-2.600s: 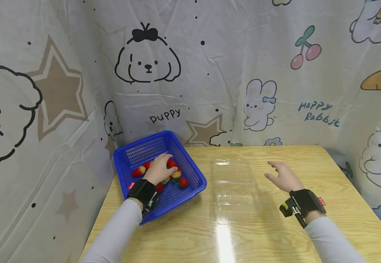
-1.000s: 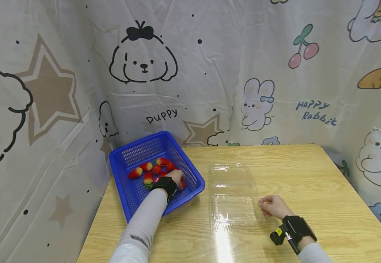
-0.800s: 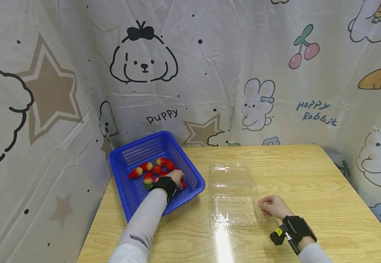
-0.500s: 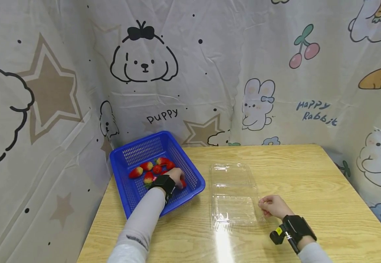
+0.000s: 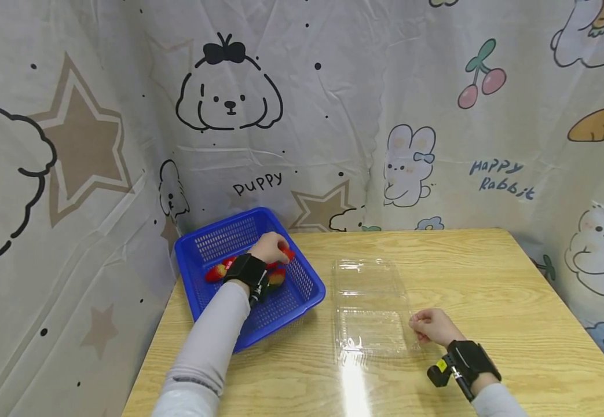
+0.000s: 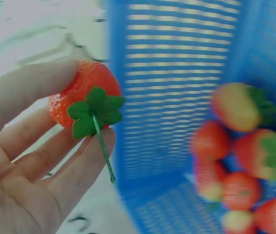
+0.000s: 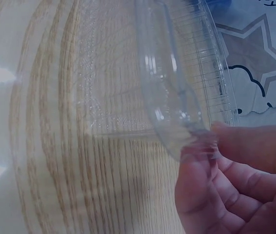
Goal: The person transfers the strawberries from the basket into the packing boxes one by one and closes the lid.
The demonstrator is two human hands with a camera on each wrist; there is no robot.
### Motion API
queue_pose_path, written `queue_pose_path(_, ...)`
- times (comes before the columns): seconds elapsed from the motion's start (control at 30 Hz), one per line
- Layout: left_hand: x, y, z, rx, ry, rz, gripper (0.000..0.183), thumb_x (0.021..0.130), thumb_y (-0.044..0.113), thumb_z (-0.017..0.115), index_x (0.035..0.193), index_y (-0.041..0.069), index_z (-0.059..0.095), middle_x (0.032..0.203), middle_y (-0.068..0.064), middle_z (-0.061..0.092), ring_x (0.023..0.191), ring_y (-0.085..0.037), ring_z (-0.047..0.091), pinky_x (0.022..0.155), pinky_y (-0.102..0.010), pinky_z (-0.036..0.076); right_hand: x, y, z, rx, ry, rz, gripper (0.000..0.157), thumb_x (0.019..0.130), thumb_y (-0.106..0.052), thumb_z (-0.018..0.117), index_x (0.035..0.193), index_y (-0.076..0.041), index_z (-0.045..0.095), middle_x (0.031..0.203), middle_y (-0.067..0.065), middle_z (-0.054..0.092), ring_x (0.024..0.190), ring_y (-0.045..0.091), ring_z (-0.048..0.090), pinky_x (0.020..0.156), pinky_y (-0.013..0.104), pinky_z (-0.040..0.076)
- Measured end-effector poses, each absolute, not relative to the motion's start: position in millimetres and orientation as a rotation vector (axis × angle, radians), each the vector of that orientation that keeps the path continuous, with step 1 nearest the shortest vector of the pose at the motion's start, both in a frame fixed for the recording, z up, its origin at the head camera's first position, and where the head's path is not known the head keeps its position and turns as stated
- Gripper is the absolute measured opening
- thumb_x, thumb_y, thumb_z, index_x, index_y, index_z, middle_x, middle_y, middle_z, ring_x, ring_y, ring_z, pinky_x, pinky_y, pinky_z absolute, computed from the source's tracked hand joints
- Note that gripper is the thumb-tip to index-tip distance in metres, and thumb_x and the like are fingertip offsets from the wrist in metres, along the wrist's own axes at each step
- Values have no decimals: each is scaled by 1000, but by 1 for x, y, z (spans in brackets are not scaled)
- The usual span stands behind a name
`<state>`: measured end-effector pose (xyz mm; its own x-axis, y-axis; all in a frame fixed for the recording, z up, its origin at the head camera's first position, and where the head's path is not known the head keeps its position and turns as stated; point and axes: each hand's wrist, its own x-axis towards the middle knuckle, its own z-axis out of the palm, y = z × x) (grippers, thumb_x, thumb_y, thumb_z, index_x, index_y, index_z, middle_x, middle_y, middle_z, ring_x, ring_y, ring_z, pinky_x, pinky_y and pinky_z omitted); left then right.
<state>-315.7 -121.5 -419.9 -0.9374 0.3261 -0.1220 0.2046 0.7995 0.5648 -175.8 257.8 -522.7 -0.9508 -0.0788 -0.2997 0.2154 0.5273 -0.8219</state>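
My left hand [image 5: 267, 249] is above the blue basket [image 5: 309, 278], pinching a red strawberry [image 6: 96, 80] between thumb and fingers. Its green leaf cap and thin stem face the left wrist camera. Inside the basket lie several more strawberries [image 6: 240, 190], partly covered by my hand and wrist in the head view. On the table's middle stands an opened clear plastic clamshell box [image 5: 370, 330]. My right hand [image 5: 437, 327] pinches its right edge; the right wrist view shows thumb and fingertips on the clear rim.
Light wooden table [image 5: 489, 278] under everything, with a bright glare strip in front of the box. A printed cloth [image 5: 333, 116] hangs close behind the table and along its left and right sides. The basket stands against the cloth at the back left.
Since half a second ago my left hand has risen from low in the basket and moved slightly back, now with a strawberry. Earlier, my right hand came down onto the box's edge; it stays there.
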Motion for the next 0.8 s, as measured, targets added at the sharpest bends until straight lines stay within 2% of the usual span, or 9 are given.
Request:
queue_pose_path(0.2,-314,-105,-384,503,2827,953,35,75,5,71,108,-3,63,106,-17,61,93,-27,56,81,-35,46,-176,258,-523,115,2467,-1391,16,88,-4,56,93,11,58,66,9,58,59,15,55,55,32,51)
queue_pose_path(0.43,-305,-69,-369,720,2909,1038,33,75,3,70,107,-2,63,107,-17,60,96,-28,56,83,-36,47,-176,259,-524,123,2472,-1394,15,87,-4,56,92,10,58,66,9,58,58,14,54,54,31,50)
queue_pose_path(0.6,-289,-36,-373,879,2946,1061,32,75,3,71,105,-1,64,103,-15,60,94,-26,56,81,-33,48,-175,259,-524,112,2485,-1383,15,88,-4,56,92,11,57,66,9,57,58,15,55,55,32,51)
queue_pose_path(0.8,-269,1,-398,1040,2906,1036,32,75,4,72,106,0,64,104,-12,59,96,-23,56,82,-28,47,-176,260,-527,110,2484,-1391,15,88,-4,56,92,10,58,66,9,57,59,15,54,55,33,51)
